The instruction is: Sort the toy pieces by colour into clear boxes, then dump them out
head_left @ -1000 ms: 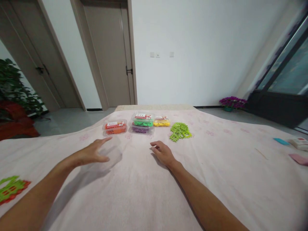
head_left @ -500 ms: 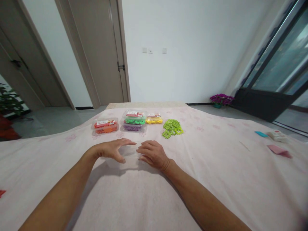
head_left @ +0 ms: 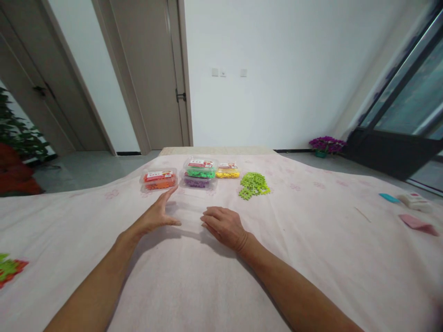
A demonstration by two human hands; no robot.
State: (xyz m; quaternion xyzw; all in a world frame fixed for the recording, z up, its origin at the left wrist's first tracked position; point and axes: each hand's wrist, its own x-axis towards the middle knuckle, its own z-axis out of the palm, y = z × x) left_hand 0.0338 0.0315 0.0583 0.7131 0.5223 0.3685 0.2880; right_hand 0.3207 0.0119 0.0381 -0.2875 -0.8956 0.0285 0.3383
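Here, mid-frame, the left hand is spread wide; I can't tell if the curled right hand grips. One see-through box is between them. Higher up: one green pile, one green box on one purple box, one yellow box.

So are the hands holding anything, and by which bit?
Seemingly a clear plastic box: the left hand is at its left end, the right hand at its right end. It's too see-through to tell how firmly.
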